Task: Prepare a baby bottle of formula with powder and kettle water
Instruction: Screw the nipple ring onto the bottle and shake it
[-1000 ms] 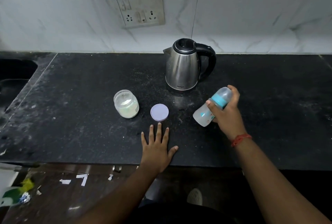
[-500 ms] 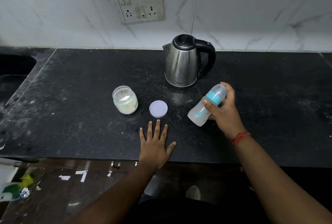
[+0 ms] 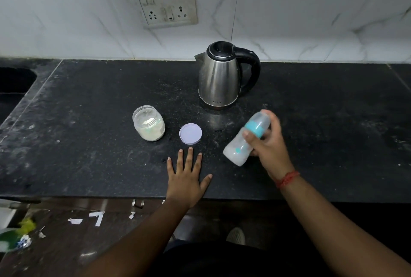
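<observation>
My right hand [image 3: 268,147] grips a capped baby bottle [image 3: 239,147] with a teal collar, held tilted above the black counter [image 3: 89,143], cap end toward the kettle; the bottle looks blurred and holds cloudy white liquid. My left hand [image 3: 188,180] lies flat on the counter with fingers spread, holding nothing. Just beyond its fingertips lies a lilac jar lid [image 3: 190,133]. To the left stands an open clear jar of pale powder [image 3: 149,126]. A steel kettle [image 3: 220,78] with a black handle stands behind, lid shut.
A wall socket panel [image 3: 166,1] sits on the white tiled wall. A dark sink [image 3: 13,85] lies at the far left. Paper scraps [image 3: 95,217] and green litter [image 3: 13,235] lie on the floor below the counter edge.
The bottle in my right hand has shifted slightly, its bottom swinging to the left and its tilt changing. My left hand stays flat on the counter.
</observation>
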`<action>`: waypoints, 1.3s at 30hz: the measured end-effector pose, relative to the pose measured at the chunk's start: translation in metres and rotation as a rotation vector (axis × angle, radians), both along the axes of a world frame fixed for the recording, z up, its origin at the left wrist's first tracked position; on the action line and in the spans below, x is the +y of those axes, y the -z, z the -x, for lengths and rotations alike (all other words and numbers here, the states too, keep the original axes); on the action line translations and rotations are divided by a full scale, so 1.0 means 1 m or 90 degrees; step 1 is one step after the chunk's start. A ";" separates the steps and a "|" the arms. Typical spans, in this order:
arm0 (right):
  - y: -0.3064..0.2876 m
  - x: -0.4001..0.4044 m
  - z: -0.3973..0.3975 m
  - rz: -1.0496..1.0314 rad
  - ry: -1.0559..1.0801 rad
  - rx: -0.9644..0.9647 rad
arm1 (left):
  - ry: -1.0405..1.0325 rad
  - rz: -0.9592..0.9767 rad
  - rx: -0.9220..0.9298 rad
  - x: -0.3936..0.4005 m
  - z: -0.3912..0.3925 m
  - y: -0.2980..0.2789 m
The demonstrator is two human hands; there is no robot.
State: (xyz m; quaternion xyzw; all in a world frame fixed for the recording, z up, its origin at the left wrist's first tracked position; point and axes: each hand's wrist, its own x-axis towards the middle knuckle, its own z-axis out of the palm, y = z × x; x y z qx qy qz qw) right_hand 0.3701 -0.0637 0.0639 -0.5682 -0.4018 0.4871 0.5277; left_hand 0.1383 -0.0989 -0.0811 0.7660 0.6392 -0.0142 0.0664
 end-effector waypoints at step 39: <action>-0.015 0.014 0.000 -0.006 0.133 0.124 | 0.005 -0.010 -0.004 0.000 -0.002 0.002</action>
